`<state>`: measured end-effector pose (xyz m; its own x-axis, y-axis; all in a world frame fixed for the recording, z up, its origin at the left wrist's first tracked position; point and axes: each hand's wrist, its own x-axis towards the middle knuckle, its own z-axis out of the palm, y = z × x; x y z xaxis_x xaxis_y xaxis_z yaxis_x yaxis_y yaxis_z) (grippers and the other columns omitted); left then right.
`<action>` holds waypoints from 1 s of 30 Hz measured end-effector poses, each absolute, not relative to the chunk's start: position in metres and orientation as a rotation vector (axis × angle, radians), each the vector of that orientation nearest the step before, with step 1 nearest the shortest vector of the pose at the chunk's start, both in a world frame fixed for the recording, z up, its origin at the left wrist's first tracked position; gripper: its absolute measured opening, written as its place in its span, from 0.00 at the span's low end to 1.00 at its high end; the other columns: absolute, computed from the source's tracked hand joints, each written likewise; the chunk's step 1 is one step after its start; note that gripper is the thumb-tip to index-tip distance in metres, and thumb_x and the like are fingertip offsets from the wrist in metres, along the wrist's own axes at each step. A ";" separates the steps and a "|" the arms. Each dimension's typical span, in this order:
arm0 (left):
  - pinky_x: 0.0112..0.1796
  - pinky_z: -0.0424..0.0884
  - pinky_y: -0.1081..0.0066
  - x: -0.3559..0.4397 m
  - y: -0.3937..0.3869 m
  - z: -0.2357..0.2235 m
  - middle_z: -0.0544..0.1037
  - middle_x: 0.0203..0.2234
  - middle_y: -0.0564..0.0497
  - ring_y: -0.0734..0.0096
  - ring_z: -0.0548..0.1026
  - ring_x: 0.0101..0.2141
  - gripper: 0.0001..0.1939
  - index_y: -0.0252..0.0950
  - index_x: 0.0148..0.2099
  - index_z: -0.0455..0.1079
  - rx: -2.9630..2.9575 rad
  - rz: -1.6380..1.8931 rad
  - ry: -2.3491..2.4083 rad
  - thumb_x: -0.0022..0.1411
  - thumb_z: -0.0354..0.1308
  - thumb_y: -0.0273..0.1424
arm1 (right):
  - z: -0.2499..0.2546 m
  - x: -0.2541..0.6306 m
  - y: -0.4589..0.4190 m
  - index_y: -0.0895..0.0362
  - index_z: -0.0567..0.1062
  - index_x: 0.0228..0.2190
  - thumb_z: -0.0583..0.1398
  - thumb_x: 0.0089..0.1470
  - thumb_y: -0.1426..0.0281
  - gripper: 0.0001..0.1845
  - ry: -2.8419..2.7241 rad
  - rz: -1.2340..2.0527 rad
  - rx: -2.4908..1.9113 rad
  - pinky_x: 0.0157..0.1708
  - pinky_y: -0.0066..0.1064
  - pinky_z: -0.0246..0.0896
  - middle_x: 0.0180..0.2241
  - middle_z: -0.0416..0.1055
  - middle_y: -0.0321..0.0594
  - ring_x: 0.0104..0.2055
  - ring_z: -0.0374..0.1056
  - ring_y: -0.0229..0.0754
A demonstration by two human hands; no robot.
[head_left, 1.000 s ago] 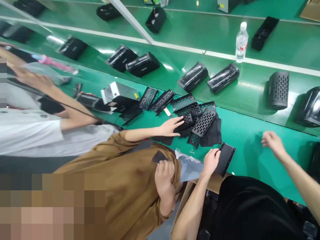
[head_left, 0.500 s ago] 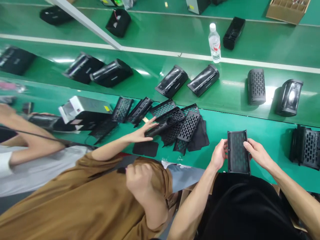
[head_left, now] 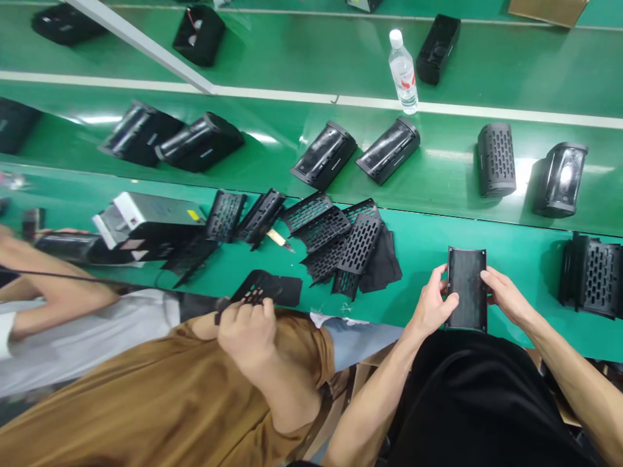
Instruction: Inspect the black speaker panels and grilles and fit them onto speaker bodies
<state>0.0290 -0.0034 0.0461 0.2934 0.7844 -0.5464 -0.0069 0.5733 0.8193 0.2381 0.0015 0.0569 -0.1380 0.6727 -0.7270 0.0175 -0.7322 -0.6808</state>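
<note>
Both my hands hold a curved black speaker grille (head_left: 467,292) upright at the table's front edge, its hollow inner side facing me. My left hand (head_left: 432,299) grips the left edge, with the thumb laid on the inner face. My right hand (head_left: 505,297) pinches the right edge, thumb in front and fingers behind. A dark sheet appears to line the inside, hiding the slots. To the left lies a pile of slotted black grilles (head_left: 359,243) beside dark mesh sheets (head_left: 384,263). More stacked grilles (head_left: 596,275) stand at the right.
A co-worker in a brown shirt (head_left: 195,389) sits close at left, holding another grille (head_left: 257,285). A cutter knife (head_left: 280,240) lies near the pile. Across the table, black speakers (head_left: 389,150) rest on the green line, with a water bottle (head_left: 403,74) behind.
My left thumb has moved onto the grille's inner face, where the slots no longer show through. The co-worker has taken a grille from the pile and drawn it close. The view has shifted slightly.
</note>
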 end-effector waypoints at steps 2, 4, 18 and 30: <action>0.44 0.76 0.61 0.032 -0.006 0.045 0.84 0.42 0.46 0.56 0.82 0.41 0.39 0.38 0.71 0.60 0.888 0.599 1.207 0.58 0.62 0.31 | 0.054 0.240 0.000 0.52 0.79 0.51 0.62 0.60 0.46 0.28 -0.777 1.911 -1.692 0.35 0.35 0.71 0.46 0.81 0.45 0.42 0.75 0.50; 0.44 0.76 0.61 0.034 -0.008 0.043 0.85 0.41 0.46 0.56 0.82 0.40 0.39 0.39 0.72 0.61 0.905 0.595 1.233 0.59 0.62 0.31 | 0.051 0.240 -0.001 0.52 0.79 0.51 0.63 0.59 0.48 0.27 -0.795 1.892 -1.715 0.35 0.35 0.71 0.42 0.81 0.43 0.40 0.74 0.49; 0.53 0.77 0.54 0.056 0.003 0.025 0.86 0.43 0.37 0.48 0.83 0.48 0.40 0.31 0.56 0.77 0.160 0.650 0.959 0.69 0.51 0.63 | 0.048 0.230 0.003 0.54 0.80 0.44 0.62 0.55 0.49 0.24 -0.885 1.856 -1.789 0.30 0.32 0.67 0.35 0.79 0.39 0.34 0.72 0.46; 0.56 0.78 0.51 0.032 0.023 0.039 0.87 0.46 0.38 0.45 0.85 0.49 0.29 0.31 0.61 0.79 -0.285 0.674 0.717 0.73 0.55 0.48 | 0.061 0.412 0.187 0.58 0.76 0.56 0.72 0.51 0.49 0.38 -0.887 0.929 -2.265 0.58 0.47 0.68 0.54 0.76 0.56 0.58 0.72 0.60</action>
<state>0.0318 0.0231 0.0387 0.5566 0.4692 -0.6856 -0.6559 0.7547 -0.0160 0.4124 0.1874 0.0614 0.5477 0.7334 -0.4027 0.3680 -0.6434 -0.6713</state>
